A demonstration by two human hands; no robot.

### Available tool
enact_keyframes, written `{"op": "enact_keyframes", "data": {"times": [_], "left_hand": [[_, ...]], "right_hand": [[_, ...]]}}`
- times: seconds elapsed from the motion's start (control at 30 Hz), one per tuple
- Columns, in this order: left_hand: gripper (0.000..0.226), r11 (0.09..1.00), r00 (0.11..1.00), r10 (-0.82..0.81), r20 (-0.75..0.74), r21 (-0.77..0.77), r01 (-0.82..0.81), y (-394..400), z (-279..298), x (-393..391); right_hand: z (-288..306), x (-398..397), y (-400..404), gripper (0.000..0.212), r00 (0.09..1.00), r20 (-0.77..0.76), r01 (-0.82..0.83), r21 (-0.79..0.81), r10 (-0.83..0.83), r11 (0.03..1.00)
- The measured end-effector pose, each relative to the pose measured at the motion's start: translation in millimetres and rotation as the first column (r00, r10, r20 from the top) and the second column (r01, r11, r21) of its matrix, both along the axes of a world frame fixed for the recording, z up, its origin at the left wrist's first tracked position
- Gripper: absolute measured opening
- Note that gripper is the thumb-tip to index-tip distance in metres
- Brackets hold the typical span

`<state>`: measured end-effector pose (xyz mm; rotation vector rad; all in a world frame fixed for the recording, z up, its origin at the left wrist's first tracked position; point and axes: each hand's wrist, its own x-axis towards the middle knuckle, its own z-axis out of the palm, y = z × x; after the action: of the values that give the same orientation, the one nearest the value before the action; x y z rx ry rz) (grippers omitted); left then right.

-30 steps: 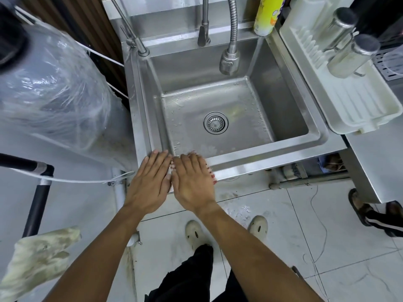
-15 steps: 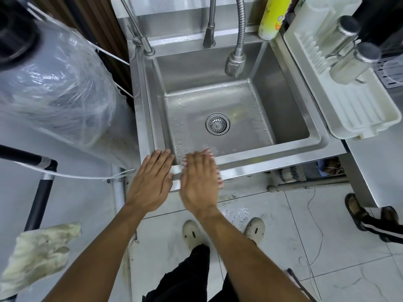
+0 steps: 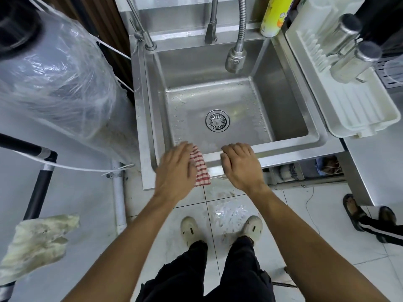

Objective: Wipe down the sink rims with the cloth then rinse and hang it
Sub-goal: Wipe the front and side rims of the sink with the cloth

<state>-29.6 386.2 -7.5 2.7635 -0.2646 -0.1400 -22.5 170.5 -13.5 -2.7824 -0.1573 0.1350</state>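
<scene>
A steel sink (image 3: pixel 292 151) stands in front of me, its basin wet around the drain (image 3: pixel 217 120). A red-and-white striped cloth (image 3: pixel 201 170) lies on the front rim near the left corner. My left hand (image 3: pixel 174 171) presses flat on the cloth and covers most of it; only the cloth's right edge shows. My right hand (image 3: pixel 242 164) rests on the bare front rim to the right of the cloth, fingers curled, holding nothing.
A hose sprayer (image 3: pixel 235 59) and a tap hang over the basin. A white dish rack (image 3: pixel 357 110) with steel bottles sits at the right, a yellow bottle (image 3: pixel 273 16) behind. A plastic-wrapped bulk (image 3: pixel 54 73) and a dirty rag (image 3: pixel 37 243) are at the left. Another person's feet (image 3: pixel 359 216) stand at the right.
My right hand has left the cloth and moved right along the front rim. My left hand has shifted right onto the cloth.
</scene>
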Motion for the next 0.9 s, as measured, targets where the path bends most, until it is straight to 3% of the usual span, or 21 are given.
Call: {"op": "enact_keyframes", "data": {"times": [0.13, 0.27, 0.37, 0.43, 0.53, 0.63, 0.7, 0.8, 0.9], "left_hand": [[0.062, 0.99, 0.994, -0.01, -0.113, 0.138, 0.026, -41, -6, -19], [0.061, 0.974, 0.979, -0.189, -0.081, 0.114, 0.197, -20, -9, -14], [0.057, 0.977, 0.972, -0.185, -0.145, 0.081, 0.198, 13, -3, 9], [0.052, 0.973, 0.96, -0.152, -0.233, 0.138, 0.188, 24, 2, 28], [0.065, 0.95, 0.881, -0.095, -0.464, 0.221, 0.219, 5, 5, 58], [0.069, 0.981, 0.786, -0.017, -0.618, 0.143, 0.134, -35, 1, 81], [0.057, 0.979, 0.81, -0.021, -0.586, 0.151, 0.134, -62, -4, 83], [0.048, 0.979, 0.939, -0.087, -0.333, 0.144, 0.141, -75, -9, 59], [0.052, 0.944, 0.935, -0.325, -0.139, 0.02, 0.331, -35, -10, 24]], "right_hand": [[-11, 4, -4, 0.025, 0.996, 0.069, -0.056, -0.049, 0.059, 0.997], [-6, 22, -21, 0.026, 0.994, -0.056, -0.096, -0.037, 0.094, 0.995], [-4, 27, -27, 0.033, 0.993, -0.089, -0.082, -0.007, 0.081, 0.997], [-7, 25, -25, 0.033, 0.996, -0.063, -0.058, -0.052, 0.055, 0.997], [-12, 24, -23, 0.037, 0.996, -0.059, -0.073, -0.127, 0.066, 0.989], [-14, 25, -28, 0.036, 0.997, -0.051, -0.071, -0.141, 0.065, 0.987], [-15, 24, -28, 0.032, 0.998, -0.036, -0.056, -0.149, 0.051, 0.987], [-16, 23, -27, 0.032, 1.0, -0.017, -0.015, -0.133, 0.012, 0.991], [-15, 22, -27, 0.028, 1.0, -0.011, -0.014, -0.132, 0.013, 0.991]]}}
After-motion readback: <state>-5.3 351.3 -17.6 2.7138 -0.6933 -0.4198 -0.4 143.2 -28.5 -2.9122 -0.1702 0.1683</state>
